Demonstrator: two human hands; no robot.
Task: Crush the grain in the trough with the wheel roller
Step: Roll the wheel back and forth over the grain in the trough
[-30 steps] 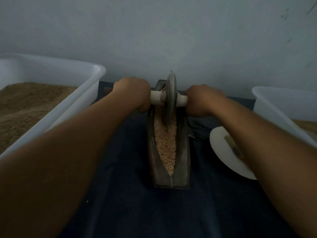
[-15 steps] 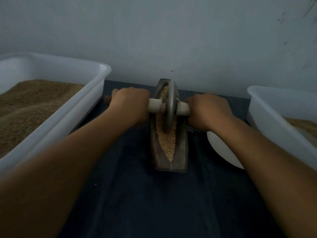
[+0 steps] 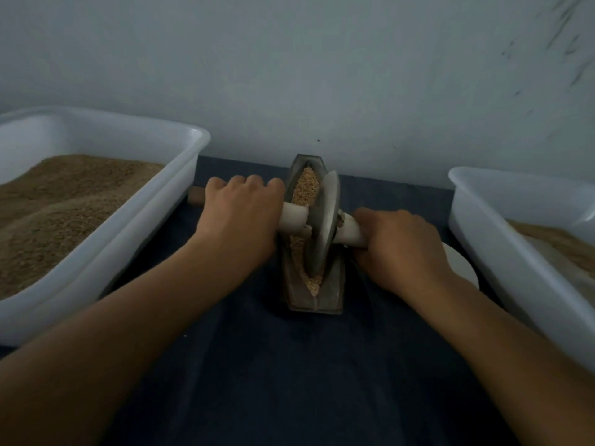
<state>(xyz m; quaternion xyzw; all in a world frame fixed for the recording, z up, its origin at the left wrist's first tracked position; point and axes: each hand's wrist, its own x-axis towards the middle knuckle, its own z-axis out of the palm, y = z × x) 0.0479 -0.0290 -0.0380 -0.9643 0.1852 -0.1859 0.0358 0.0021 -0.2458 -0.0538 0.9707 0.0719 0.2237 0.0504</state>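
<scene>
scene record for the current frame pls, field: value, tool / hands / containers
tool: wheel roller, disc standing in the trough, axle skewed, left end farther away
grain: visible ahead of and behind the disc
left hand: grips the left handle
right hand: grips the right handle
left tub: white, holds brown grain
right tub: white, partly in view, some grain inside
plate: white, mostly hidden by the right arm
surface: dark cloth

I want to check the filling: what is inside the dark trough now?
Pale grain lies inside the trough, and the wheel stands in it. The wheel and its handle cover the grain in the middle; the trough's bottom cannot be seen.
</scene>
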